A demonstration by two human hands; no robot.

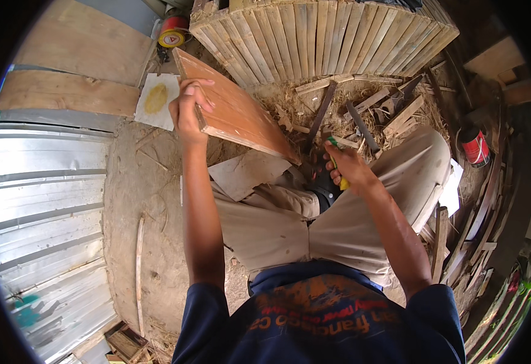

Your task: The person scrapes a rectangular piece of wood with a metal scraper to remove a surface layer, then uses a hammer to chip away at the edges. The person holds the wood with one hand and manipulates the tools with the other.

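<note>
A reddish-brown wooden board (pixel 241 109) stands tilted in front of me. My left hand (pixel 189 112) is closed around its left edge, fingers over the top face. The board's lower right corner comes down near my lap, close to my other hand. My right hand (pixel 349 167) is wrapped round a tool with a green and yellow handle (pixel 343 182); its working end is too hidden to tell the kind. Beneath the board, a torn greyish sheet (pixel 247 175) lies over my leg. Beyond my right hand is a long dark flat metal piece (pixel 362 127).
A slatted wooden structure (pixel 314 42) stands ahead, with wood offcuts (pixel 404 115) and shavings before it. A red can (pixel 475 147) is at right, near stacked wood strips (pixel 472 224). Another red tin (pixel 172 31) sits far left. Corrugated metal sheeting (pixel 47 200) borders the left side.
</note>
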